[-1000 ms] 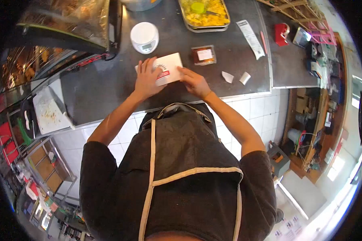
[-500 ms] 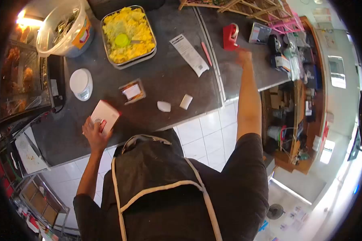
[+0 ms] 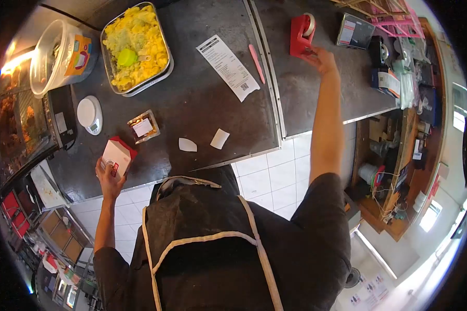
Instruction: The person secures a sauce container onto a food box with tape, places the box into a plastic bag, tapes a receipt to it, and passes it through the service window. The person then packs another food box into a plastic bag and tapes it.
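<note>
My left hand [image 3: 110, 179] is wrapped round a small white and red box [image 3: 118, 157] at the counter's near edge, left of my body. My right arm stretches far forward. My right hand [image 3: 323, 60] has its fingertips drawn together at the near end of a red tape dispenser [image 3: 298, 36], touching it. Whatever they pinch there is too small to make out. A roll of tape [image 3: 309, 25] sits in the dispenser. Close to the box lie a small sachet with a white label [image 3: 143, 127] and a white kitchen scale [image 3: 90, 115].
A metal tray of yellow food [image 3: 166, 70] with a green-handled utensil stands at the back left, beside a clear plastic tub [image 3: 49, 62]. A printed receipt [image 3: 228, 67], a pink pen-like stick [image 3: 257, 64] and two white scraps [image 3: 220, 139] lie on the dark counter. A metal seam [image 3: 272, 88] crosses it.
The view has shifted, so the counter things appear further left. My right hand, blurred before, now shows sharply at the dispenser's near end. The box stays in my left hand, slightly turned.
</note>
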{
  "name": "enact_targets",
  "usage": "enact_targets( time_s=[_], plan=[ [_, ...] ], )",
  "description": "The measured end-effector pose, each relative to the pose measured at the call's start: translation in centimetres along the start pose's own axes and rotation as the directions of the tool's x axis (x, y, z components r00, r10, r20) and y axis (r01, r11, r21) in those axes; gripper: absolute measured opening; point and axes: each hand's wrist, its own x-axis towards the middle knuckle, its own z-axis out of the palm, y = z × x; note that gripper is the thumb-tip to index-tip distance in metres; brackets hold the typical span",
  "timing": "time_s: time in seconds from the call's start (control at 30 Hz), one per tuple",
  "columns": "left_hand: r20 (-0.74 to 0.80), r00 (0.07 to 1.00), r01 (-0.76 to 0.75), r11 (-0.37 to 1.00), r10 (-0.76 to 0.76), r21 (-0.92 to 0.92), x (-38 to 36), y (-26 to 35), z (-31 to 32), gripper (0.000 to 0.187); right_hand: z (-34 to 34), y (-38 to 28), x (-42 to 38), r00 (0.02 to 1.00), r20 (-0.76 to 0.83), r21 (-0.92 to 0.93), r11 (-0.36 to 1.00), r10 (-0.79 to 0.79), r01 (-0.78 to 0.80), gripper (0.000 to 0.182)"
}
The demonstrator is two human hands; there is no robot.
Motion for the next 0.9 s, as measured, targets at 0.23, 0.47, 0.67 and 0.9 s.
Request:
enact_targets(
  time_s=[0.23,0.47,0.67,0.9],
  plan=[
    [0.013,0.998,0.068,0.984,-0.067,-0.165,-0.5,-1.3,1.3,0.056,3.4,8.0,-0.1,0.835,-0.394,-0.14,0.924,-0.383,0.357,0.027],
    [-0.148,0.988,-0.05,0.998,0.045,-0.025,-0.5,-1.8,0.6,0.05,11.9,14.6,-15.6,0.896,-0.073,-0.018,0.899,-0.438,0.438,0.013],
    [-0.266,0.961,-0.094,0.993,0.071,-0.076,-0.8,-2.9,1.0,0.052,32.0,27.4,-34.5,0.824,0.549,-0.009,0.985,-0.14,0.173,0.009],
    [-0.289,0.955,-0.116,0.98,0.066,-0.162,-2.0,-4.0,0.1,0.045,47.3,36.1,-41.1,0.722,0.614,-0.076,0.886,-0.32,0.458,0.014]
  ],
)
